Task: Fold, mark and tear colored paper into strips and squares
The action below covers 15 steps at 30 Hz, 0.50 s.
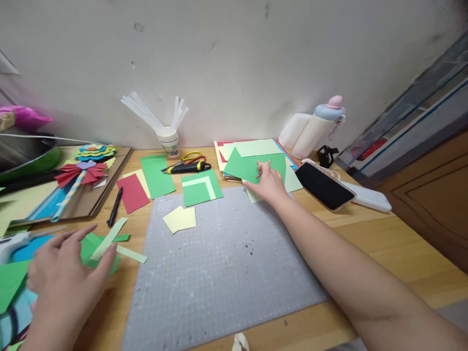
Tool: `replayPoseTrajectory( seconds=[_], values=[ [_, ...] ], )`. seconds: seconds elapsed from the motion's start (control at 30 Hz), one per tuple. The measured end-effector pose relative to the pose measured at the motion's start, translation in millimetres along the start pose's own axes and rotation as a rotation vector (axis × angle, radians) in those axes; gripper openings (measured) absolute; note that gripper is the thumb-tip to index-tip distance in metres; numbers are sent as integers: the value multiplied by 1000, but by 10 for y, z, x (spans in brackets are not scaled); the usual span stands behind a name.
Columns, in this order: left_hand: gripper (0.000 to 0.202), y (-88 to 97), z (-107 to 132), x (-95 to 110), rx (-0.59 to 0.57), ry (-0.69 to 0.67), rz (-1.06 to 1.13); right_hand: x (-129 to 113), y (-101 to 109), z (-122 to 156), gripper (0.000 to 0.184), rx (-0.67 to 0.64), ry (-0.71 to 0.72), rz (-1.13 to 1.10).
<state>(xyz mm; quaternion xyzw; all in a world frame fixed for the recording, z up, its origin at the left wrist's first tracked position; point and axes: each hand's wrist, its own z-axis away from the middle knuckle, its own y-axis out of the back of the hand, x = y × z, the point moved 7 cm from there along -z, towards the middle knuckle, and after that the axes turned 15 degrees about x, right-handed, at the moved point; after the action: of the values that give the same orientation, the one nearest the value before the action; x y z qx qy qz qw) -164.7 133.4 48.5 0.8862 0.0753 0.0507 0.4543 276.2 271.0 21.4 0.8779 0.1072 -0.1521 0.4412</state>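
Head view: mat [226,263] on the surface [395,243], paper stack [259,147] at its far edge.
Right hand [268,183]: part-curled on the green sheet [237,165] on the stack, thin stick [259,174] by the thumb; whether it grips either, cannot tell.
Left hand [68,273]: spread, seemingly empty, near the strips [109,239].
Stack risk: a dragged sheet could pull loose ones along.
Strip risk: a sweeping left hand could scatter them.

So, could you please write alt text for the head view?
A person's right hand touches green paper on a colored paper stack near a gray cutting mat; the left hand is open beside pale green paper strips. A utility knife and black pen lie on the wooden table.
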Motion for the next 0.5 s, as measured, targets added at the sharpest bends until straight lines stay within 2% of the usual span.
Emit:
replayPoseTrajectory(
  seconds=[0.07,0.13,0.27,0.3,0.33,0.4,0.47,0.5],
  values=[
    [53,70,24,56,88,3,53,-39,-116,-42,49,-18,1,41],
    [50,186,70,229,111,-70,117,-102,-209,-54,46,-32,-3,69],
    [41,542,122,839,81,-271,328,-182,-260,-37,43,-17,-28,74],
    [43,581,107,1019,23,-320,346,-183,-248,-38,42,-11,-36,62],
    [41,653,64,1202,45,-379,382,-174,-231,-45,40,-7,-45,45],
    [44,623,-73,1558,-21,-475,431,-121,-181,-73,35,4,-79,-2],
    [43,428,-295,1876,-110,-520,455,-34,-117,-115,29,35,-130,-63],
    [44,260,-418,2033,-188,-536,451,12,-84,-134,27,61,-155,-95]
  ],
)
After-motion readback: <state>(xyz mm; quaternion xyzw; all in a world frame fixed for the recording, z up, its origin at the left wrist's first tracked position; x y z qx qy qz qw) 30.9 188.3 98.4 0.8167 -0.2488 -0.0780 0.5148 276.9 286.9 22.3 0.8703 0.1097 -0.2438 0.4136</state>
